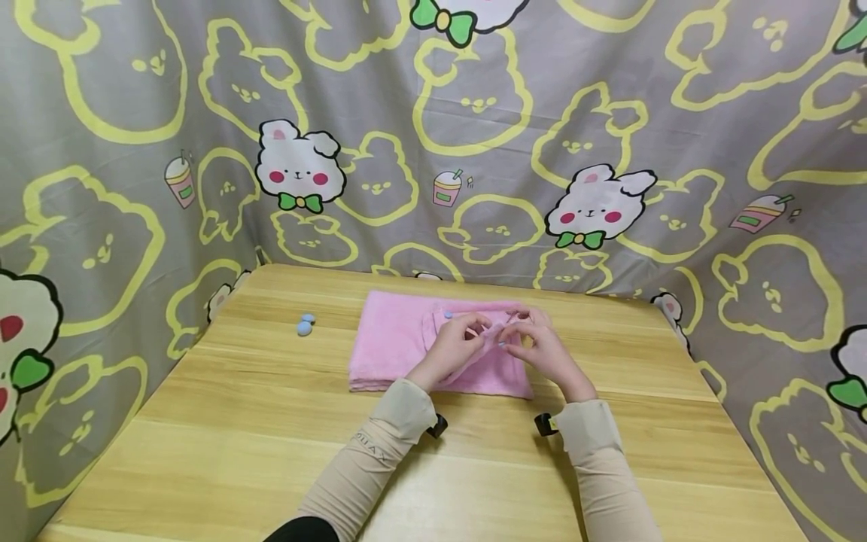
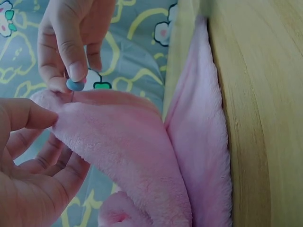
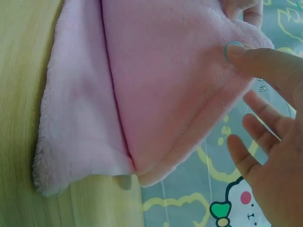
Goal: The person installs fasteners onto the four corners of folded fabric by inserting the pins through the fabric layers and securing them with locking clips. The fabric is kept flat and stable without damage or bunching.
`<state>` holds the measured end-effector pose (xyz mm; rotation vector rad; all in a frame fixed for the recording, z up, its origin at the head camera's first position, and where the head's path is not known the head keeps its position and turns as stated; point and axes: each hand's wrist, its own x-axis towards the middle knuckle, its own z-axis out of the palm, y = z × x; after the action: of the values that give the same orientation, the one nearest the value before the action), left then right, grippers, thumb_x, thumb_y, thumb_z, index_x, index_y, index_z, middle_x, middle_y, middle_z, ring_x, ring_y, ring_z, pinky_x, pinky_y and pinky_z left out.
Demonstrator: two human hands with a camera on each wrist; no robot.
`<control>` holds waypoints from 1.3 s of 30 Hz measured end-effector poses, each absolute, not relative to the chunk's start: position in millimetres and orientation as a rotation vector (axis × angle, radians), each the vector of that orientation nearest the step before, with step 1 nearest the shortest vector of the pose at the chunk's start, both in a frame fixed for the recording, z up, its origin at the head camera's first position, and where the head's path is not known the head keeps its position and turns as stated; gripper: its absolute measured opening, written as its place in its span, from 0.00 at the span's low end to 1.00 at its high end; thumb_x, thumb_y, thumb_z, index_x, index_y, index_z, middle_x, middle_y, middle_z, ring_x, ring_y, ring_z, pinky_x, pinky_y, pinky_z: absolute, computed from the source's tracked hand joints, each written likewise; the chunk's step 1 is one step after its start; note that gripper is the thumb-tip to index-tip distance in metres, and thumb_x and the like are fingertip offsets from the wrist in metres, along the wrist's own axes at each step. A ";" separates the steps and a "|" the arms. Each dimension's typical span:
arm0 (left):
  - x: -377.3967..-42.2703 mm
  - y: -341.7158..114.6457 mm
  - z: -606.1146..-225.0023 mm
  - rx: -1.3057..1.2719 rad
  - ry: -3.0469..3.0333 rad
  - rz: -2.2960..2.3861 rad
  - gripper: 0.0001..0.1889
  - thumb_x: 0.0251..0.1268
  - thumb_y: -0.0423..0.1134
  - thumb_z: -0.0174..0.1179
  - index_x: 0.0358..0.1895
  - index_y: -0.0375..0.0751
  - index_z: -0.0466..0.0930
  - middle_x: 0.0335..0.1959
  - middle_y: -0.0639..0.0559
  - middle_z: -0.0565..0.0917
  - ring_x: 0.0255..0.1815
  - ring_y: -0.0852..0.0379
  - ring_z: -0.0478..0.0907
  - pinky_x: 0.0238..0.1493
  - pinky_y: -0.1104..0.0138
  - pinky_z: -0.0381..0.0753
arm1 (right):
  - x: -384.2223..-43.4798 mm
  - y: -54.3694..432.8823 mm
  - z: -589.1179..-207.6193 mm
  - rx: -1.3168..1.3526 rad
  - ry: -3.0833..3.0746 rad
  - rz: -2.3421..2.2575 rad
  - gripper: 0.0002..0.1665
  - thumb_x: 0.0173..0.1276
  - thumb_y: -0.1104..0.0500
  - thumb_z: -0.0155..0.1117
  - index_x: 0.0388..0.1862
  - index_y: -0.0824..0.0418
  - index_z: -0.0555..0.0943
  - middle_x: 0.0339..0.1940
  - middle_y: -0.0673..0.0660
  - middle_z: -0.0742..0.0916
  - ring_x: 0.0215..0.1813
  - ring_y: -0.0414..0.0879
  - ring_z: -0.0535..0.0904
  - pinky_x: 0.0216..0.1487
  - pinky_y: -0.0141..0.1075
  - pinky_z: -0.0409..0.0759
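A pink plush blanket lies folded on the table, one layer lifted between the two hands. My left hand pinches the edge of that raised layer between thumb and fingers; its grip on the plush cloth shows in the left wrist view. My right hand pinches a blue round-headed pin, whose thin shaft meets the cloth just beyond the left fingertips. From the right wrist, the thumb mostly covers the pin's blue head, and the other fingers are spread below the cloth.
Two blue round pieces sit together on the wooden table, left of the blanket. Another small blue spot shows on the pink cloth beside the left hand. A patterned grey curtain encloses the table at the back and sides.
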<state>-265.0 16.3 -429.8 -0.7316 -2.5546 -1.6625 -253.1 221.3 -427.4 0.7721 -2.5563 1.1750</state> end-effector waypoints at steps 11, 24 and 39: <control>-264.1 13.6 -428.3 -0.722 -2.575 -1.642 0.12 0.63 0.30 0.58 0.49 0.40 0.82 0.40 0.46 0.86 0.36 0.58 0.81 0.43 0.71 0.80 | -250.4 221.3 -426.2 0.762 -2.600 1.133 0.08 0.61 0.67 0.68 0.39 0.60 0.84 0.40 0.58 0.87 0.39 0.51 0.79 0.39 0.38 0.77; -263.6 11.2 -423.7 -0.777 -2.642 -1.571 0.11 0.63 0.30 0.60 0.47 0.41 0.81 0.39 0.47 0.86 0.36 0.59 0.81 0.43 0.71 0.80 | -250.9 218.2 -428.4 0.743 -2.540 1.116 0.08 0.60 0.70 0.68 0.37 0.62 0.80 0.36 0.57 0.87 0.39 0.49 0.81 0.42 0.41 0.81; -260.6 6.9 -414.4 -0.894 -2.674 -1.526 0.09 0.64 0.31 0.60 0.45 0.42 0.84 0.41 0.48 0.86 0.37 0.59 0.81 0.42 0.72 0.79 | -253.3 218.2 -432.7 0.799 -2.451 1.044 0.12 0.59 0.74 0.66 0.38 0.60 0.84 0.36 0.56 0.88 0.38 0.45 0.82 0.41 0.38 0.84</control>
<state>-260.6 6.9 -414.4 -0.8935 -2.6741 -1.5264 -253.3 218.2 -432.7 0.7995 -2.4509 1.0444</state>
